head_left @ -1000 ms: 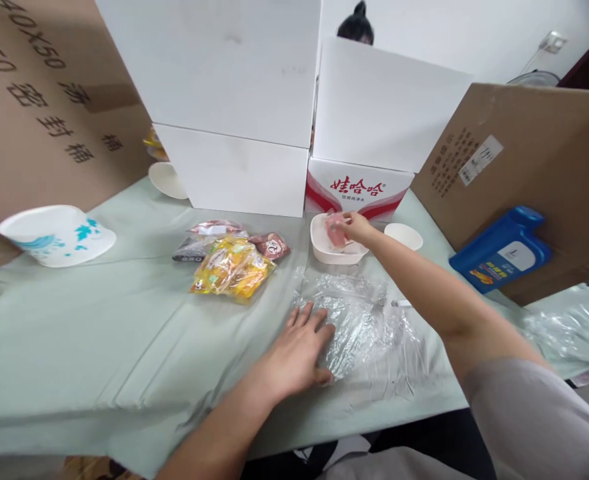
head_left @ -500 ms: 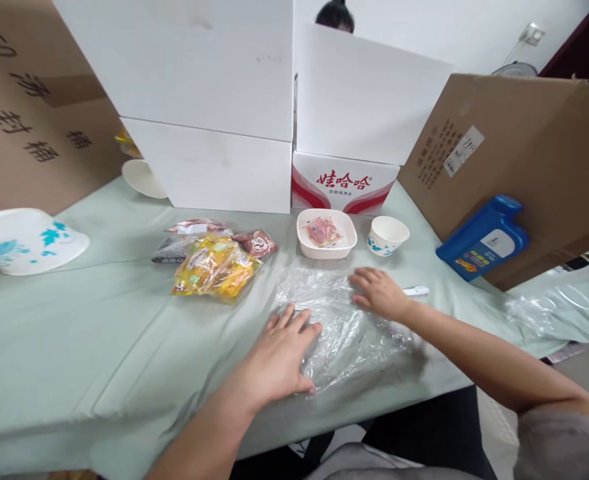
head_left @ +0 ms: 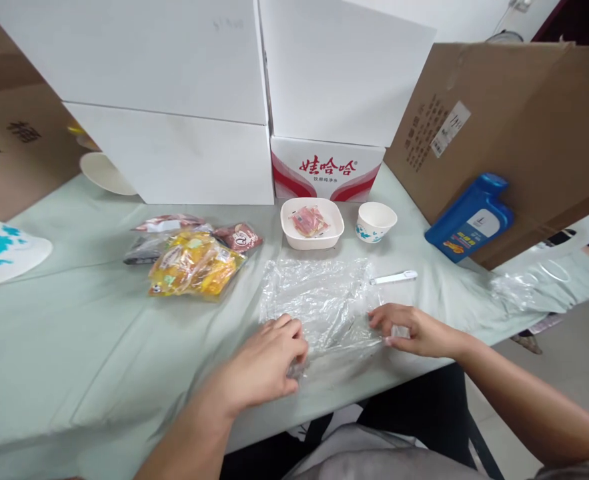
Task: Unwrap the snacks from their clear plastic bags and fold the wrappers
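A crinkled clear plastic bag (head_left: 324, 300) lies flat on the green cloth in front of me. My left hand (head_left: 271, 360) has its fingers curled over the bag's near left side, with some plastic bunched under them. At the right edge, my right hand (head_left: 414, 330) is bent round the bag, and a bit of film shows between thumb and fingers. Just beyond the bag's right corner is a slim white handled tool (head_left: 394, 277), its kind unclear. Behind the bag sits a white square bowl (head_left: 311, 241) holding small pink-wrapped packets (head_left: 309, 220).
A paper cup (head_left: 375, 223) stands right of the bowl. Yellow snack packs (head_left: 194, 263) and a dark red packet (head_left: 239, 237) lie left. White boxes (head_left: 199, 157) wall the back. A blue bottle (head_left: 469, 219) leans against a brown carton (head_left: 504, 133). A patterned paper bowl (head_left: 4, 253) is far left.
My right hand has drawn back toward me to the bag's near right edge, uncovering the white tool. My left fingers have curled in from being spread. The view has shifted right and down.
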A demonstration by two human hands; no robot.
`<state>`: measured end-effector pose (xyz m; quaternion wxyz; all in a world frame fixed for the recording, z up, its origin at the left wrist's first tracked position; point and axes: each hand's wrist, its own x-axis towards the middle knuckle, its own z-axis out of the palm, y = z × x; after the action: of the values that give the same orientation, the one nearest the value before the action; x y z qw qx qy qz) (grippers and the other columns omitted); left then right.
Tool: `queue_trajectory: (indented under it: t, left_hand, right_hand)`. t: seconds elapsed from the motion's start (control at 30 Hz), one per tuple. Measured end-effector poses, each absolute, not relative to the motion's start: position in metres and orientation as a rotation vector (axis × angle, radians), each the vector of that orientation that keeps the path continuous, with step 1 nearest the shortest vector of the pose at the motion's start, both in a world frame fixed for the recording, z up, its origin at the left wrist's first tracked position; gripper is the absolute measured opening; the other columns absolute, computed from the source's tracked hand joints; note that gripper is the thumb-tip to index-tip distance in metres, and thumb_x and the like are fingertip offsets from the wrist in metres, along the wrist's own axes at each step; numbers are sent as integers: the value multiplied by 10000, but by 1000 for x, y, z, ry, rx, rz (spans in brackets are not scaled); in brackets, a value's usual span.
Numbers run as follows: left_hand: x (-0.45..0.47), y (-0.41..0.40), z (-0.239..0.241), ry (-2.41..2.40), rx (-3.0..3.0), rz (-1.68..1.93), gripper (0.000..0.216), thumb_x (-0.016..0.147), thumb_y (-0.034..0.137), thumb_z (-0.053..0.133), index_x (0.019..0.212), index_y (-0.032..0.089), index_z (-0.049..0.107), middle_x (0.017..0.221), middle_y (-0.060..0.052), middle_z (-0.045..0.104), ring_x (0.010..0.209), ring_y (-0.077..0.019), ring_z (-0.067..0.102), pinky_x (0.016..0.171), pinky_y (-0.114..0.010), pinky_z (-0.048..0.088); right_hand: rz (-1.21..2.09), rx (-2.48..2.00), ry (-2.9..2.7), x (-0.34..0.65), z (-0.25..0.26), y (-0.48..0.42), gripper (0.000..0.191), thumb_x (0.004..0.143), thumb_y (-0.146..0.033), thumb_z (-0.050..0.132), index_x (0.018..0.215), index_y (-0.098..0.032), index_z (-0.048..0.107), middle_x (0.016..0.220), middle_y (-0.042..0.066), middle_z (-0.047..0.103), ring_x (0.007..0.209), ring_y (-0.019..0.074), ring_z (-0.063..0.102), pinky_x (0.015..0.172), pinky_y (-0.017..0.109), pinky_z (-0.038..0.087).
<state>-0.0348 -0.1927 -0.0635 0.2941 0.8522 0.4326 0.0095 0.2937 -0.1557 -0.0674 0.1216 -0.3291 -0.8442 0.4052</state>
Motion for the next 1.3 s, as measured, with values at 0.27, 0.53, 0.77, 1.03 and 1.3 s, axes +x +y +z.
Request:
queue_trajectory:
  t: [0.27,0.53,0.77,1.03,1.3]
  left_hand:
    - [-55,-187,-53,963,1863,89,74,801,212,515,799,205,588,765,17,647,704,-142,588,648,-257,434]
    - [-57,-161,-82,1480,1595,684,158,812,357,541,879,215,521,673,37,604,622,-151,612,655,-286,470]
    - [-43,-148,-99,1979,1843,654,296,826,276,543,1116,220,556,825,-14,687,760,-208,665,708,-316,475]
    - [-37,-161,-91,2211,2113,885,262,905,280,506,1119,158,596,1076,-146,628,1067,-305,593,917,-427,470]
    - [-1,-177,-107,1343,2585,410,464,916,365,547,1363,248,511,1468,-90,469,1407,-327,337,1146,-554,266]
  right_hand:
    - [1781,-1162,-1769,302,-80,-164,300,916,-496,554,909,-201,503,733,30,691,669,167,692,615,293,520]
    - [1053,-1576,-1788,279,-99,-144,210,863,-402,544,945,-208,554,619,-43,597,508,141,606,517,272,448]
    - [531,-1752,-2026,274,-108,-136,292,855,-333,520,1110,-197,563,694,-9,658,637,187,636,633,311,472]
    - [324,-1873,-2182,272,-113,-134,337,905,-313,491,1192,-149,556,773,46,711,730,238,686,680,327,474]
    - [188,-1954,-2291,271,-110,-130,373,925,-350,491,1226,-141,563,806,77,734,786,261,703,680,328,478]
